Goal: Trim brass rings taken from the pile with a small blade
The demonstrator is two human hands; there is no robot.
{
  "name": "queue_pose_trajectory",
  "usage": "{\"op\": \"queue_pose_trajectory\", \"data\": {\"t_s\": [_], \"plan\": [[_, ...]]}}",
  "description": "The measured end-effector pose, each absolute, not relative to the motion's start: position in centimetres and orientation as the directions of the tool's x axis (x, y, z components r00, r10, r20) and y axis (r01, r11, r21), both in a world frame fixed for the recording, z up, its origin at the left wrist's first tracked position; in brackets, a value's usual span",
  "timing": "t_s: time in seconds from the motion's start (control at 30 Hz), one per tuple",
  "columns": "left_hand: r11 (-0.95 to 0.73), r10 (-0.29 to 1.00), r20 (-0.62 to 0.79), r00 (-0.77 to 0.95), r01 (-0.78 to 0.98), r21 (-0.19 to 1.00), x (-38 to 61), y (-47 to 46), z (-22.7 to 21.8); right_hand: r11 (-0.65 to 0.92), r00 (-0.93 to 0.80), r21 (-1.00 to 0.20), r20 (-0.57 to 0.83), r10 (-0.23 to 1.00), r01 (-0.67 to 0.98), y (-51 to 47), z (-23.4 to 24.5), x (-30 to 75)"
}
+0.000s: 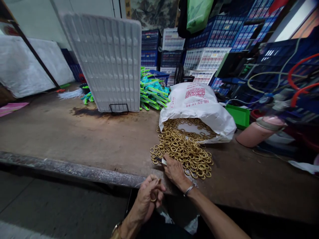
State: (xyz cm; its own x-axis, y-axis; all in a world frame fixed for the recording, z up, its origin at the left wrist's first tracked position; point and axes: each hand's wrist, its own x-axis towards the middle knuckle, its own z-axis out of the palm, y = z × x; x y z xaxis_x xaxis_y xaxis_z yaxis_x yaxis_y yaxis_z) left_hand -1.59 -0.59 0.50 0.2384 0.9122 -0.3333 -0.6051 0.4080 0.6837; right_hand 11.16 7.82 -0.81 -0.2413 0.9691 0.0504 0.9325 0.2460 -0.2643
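Between the curled fingers of my left hand (149,196), just in front of the table edge, is a gold-coloured ring (154,199). My right hand (175,172) is closed around a thin knife-like tool (162,161) with a dark tip and a pale part; its grip is hidden by the fingers. That hand lies at the near left side of a heap of gold rings (185,149), and the tool's tip is over a few rings at the heap's edge. The rings spread out of the mouth of a white printed sack (194,99) lying on its side.
Behind the wooden table (74,139) are stacked crates (206,58). A ribbed white panel (114,63) stands upright on it, beside bright green and turquoise hangers (154,93). A pink bottle (259,131) and a green tray (238,116) are at the right.
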Motion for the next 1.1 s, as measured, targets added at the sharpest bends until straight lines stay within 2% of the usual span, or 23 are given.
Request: {"op": "queue_pose_trajectory", "data": {"t_s": [0.1, 0.17, 0.27, 0.37, 0.5, 0.6, 0.73, 0.87, 0.97, 1.1], "plan": [[0.434, 0.899, -0.34, 0.274, -0.649, 0.625, -2.1, -0.3, 0.5, 0.226, -0.224, -0.233, 0.036, 0.974, 0.946, 8.1, -0.8, 10.9], [0.453, 0.89, -0.339, 0.304, -0.671, 0.587, -2.4, -0.2, 0.4, 0.234, -0.227, -0.255, 0.057, 0.972, 0.938, 8.2, -0.7, 11.1], [0.451, 0.889, -0.345, 0.3, -0.7, 0.554, -2.5, 0.1, 0.3, 0.266, -0.237, -0.355, 0.125, 0.964, 0.896, 8.2, -0.7, 11.9], [0.431, 0.894, -0.372, 0.249, -0.705, 0.563, -2.4, 0.6, 0.3, 0.216, -0.162, -0.506, 0.149, 0.975, 0.835, 8.3, -1.0, 12.9], [0.41, 0.909, -0.35, 0.228, -0.645, 0.645, -2.0, 1.5, 0.5, 0.077, -0.026, -0.749, 0.079, 0.997, 0.658, 8.1, -1.5, 14.1], [0.358, 0.932, -0.316, 0.175, -0.569, 0.74, -1.4, 2.1, 0.6, 0.002, 0.002, -0.874, 0.003, 1.0, 0.485, 7.4, -1.4, 14.5], [0.306, 0.952, -0.29, 0.103, -0.425, 0.852, -0.5, 2.9, 0.5, -0.104, -0.028, -0.939, -0.12, 0.992, 0.328, 6.4, -0.9, 14.6], [0.265, 0.964, -0.261, 0.057, -0.313, 0.912, 0.2, 3.6, 0.1, -0.16, -0.054, -0.956, -0.178, 0.982, 0.244, 5.8, -0.7, 14.7], [0.149, 0.989, -0.147, 0.023, -0.189, 0.971, 0.4, 3.9, -0.5, -0.277, -0.097, -0.951, -0.291, 0.952, 0.14, 5.5, -0.3, 14.8], [-0.169, 0.983, 0.165, 0.078, 0.04, 0.985, 0.3, 3.9, -1.1, -0.427, -0.207, -0.904, -0.414, 0.887, -0.022, 5.0, 0.6, 14.7]]}}
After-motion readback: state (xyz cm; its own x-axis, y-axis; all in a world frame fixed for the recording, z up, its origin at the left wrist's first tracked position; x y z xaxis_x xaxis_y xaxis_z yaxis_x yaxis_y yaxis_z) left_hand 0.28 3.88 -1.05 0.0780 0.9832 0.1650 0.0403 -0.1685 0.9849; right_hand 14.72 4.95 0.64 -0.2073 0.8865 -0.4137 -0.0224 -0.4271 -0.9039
